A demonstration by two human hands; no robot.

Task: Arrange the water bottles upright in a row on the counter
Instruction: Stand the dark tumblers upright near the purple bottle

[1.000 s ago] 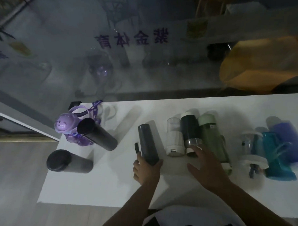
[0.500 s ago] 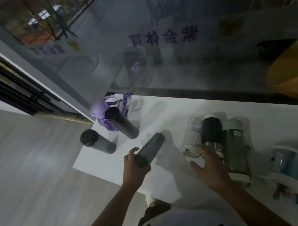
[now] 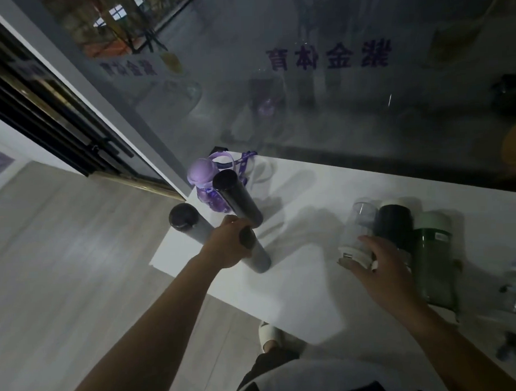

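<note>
Grey bottle upright on counter, L hand gripping its top, R hand spread on clear bottle

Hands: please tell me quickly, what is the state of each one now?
Left hand: closed around the top of the upright grey bottle.
Right hand: open, fingers spread on the cap end of the lying clear bottle.

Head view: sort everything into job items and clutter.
Job:
left hand gripping the held flask
grey flask, black flask, purple bottle, standing
clear bottle, dark bottle, green bottle, lying
right hand at the clear bottle's cap
counter

Lying about:
lettered window
slipper
floor
</note>
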